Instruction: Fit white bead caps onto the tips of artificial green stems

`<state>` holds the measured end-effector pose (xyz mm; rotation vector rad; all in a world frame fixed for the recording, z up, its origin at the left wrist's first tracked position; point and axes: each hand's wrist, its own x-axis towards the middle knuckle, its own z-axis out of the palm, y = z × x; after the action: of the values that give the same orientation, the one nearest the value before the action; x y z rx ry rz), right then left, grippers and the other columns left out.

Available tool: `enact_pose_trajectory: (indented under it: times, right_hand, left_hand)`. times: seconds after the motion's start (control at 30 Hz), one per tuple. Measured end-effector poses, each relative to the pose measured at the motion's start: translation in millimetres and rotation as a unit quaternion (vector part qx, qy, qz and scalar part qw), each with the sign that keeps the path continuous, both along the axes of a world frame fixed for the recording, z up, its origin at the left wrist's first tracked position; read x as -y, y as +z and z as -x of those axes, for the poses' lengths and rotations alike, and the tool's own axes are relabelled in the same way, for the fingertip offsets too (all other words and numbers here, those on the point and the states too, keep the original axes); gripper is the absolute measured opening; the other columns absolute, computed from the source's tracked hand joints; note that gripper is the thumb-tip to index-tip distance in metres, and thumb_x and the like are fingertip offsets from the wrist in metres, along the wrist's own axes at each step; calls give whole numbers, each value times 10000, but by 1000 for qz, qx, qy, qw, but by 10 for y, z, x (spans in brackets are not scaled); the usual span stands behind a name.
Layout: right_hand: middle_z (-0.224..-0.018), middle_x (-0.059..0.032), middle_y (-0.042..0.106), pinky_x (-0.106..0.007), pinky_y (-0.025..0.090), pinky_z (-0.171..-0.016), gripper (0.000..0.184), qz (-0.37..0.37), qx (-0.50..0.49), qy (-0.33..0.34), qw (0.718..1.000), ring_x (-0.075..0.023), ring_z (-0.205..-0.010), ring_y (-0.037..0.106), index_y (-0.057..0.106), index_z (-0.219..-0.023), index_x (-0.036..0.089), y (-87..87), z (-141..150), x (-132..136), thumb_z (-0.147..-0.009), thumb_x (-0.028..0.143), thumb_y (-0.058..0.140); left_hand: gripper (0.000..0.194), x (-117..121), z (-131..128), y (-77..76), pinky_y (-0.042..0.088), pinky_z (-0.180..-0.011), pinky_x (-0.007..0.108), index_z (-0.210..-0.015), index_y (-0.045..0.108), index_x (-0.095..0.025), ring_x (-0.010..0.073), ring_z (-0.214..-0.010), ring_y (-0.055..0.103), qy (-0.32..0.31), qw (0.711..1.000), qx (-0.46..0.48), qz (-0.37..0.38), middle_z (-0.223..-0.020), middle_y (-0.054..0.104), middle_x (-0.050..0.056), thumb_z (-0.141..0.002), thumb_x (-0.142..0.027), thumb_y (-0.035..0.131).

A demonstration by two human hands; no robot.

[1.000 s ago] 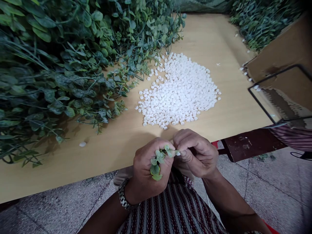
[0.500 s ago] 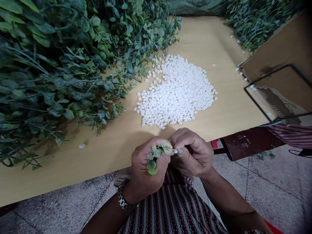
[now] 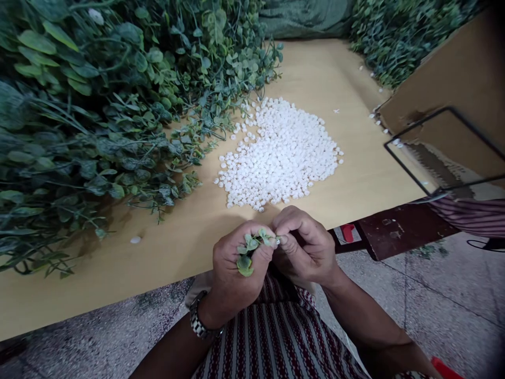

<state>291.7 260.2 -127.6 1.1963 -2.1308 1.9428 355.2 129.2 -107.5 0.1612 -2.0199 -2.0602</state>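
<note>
Two hands working in head view. Your left hand [image 3: 241, 265] is curling closed around sprig [image 3: 245, 262]; your right hand [image 3: 305, 245] is pinching sprig's tip, thumb to forefinger, white bit [image 3: 278, 241] showing there. Sprig is lying across left fist near edge of table [image 3: 177, 252], nearer you than white pile [image 3: 280, 158]. Step, seemingly: you are working white bit at tip. Next move likely calling for steady left grip, delicate right pinch.

The sprig [image 3: 251, 242] is green, the beads [image 3: 280, 155] white, the garment [image 3: 276, 342] striped maroon and white
</note>
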Motion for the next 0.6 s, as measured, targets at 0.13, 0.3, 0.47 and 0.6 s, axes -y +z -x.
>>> enact_pose_trajectory:
  times: [0.13, 0.3, 0.47, 0.6]
  right_hand:
    - [-716, -8, 539, -278, 437, -597, 78, -7, 24, 9, 1000, -133, -665, 522, 551, -852, 185, 25, 10, -22, -847, 110, 530]
    - [-716, -6, 547, -288, 448, -619, 66, 4, 45, 9, 999, -138, -680, 532, 550, -840, 188, 34, 6, -31, -858, 130, 525]
    - [-719, -3, 545, -275, 435, -599, 71, 8, 58, 7, 998, -128, -662, 521, 563, -840, 187, 45, 4, -32, -840, 117, 549]
    - [-710, -5, 536, -258, 425, -565, 65, 28, 88, 12, 996, -127, -659, 514, 582, -871, 190, 74, 12, -27, -845, 138, 553]
  left_hand:
    - [32, 47, -4, -12, 372, -447, 211, -812, 596, -168, 84, -479, 419, -42, 997, 15, -67, -586, 495, -21, -812, -197, 583]
    - [82, 58, 4, -40, 362, -432, 216, -867, 556, -184, 96, -482, 444, -66, 974, 17, -214, -606, 502, -16, -825, -252, 573]
    - [92, 26, 40, 8, 380, -398, 189, -796, 547, -172, 63, -442, 455, -32, 970, 30, -238, -657, 543, -21, -800, -221, 625]
    - [108, 24, 63, 54, 384, -373, 178, -764, 563, -163, 64, -437, 475, -19, 965, 50, -255, -646, 531, -25, -778, -222, 651]
